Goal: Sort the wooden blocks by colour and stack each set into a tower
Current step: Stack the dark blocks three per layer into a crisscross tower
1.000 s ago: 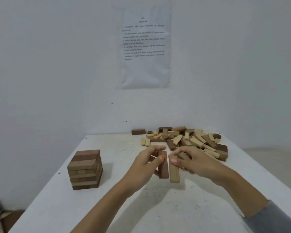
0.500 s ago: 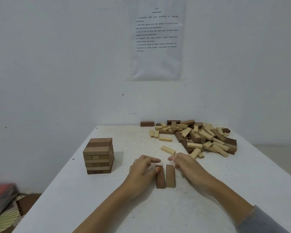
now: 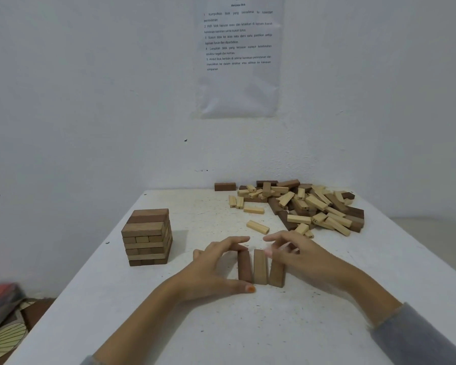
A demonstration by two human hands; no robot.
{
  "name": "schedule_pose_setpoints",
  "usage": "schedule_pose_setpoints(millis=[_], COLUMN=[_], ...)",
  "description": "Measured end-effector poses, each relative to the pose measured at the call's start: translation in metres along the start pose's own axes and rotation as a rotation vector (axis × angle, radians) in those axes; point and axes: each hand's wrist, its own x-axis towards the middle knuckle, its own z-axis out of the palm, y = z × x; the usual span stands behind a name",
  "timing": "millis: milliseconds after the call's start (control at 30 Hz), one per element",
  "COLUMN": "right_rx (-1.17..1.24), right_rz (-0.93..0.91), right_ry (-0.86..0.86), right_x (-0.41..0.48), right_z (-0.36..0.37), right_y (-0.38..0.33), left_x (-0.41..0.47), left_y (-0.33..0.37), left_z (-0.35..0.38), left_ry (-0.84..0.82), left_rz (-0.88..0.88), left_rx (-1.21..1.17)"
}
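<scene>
My fingers (image 3: 234,241) touch three brown blocks (image 3: 260,267) lying side by side on the desk (image 3: 221,327); a loose pile (image 3: 308,204) lies beyond them.

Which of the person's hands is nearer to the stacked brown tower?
Left. The left hand lies to the right of the tower, apart from it, on the near side of the three-block row. The right hand is beyond that row, farther right.
</scene>
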Motion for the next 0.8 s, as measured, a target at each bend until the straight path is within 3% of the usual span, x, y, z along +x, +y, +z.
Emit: schedule_pose_setpoints(millis=[100, 233, 400, 800], right_rx=[-0.141, -0.075, -0.016, 0.008], right_rz=[-0.04, -0.131, -0.222, -0.226], right_ry=[-0.227, -0.157, -0.195, -0.066], right_x=[-0.004, -0.004, -0.003, 0.0], right_z=[-0.016, -0.011, -0.003, 0.002], right_y=[0.007, 0.014, 0.012, 0.015], left_x=[0.001, 0.003, 0.004, 0.006], left_y=[0.001, 0.0, -0.002, -0.007], left_z=[0.003, 0.006, 0.006, 0.008], left_ry=[0.033, 0.039, 0.056, 0.077], left_rz=[0.009, 0.012, 0.006, -0.004], left_rx=[0.0, 0.006, 0.01, 0.013])
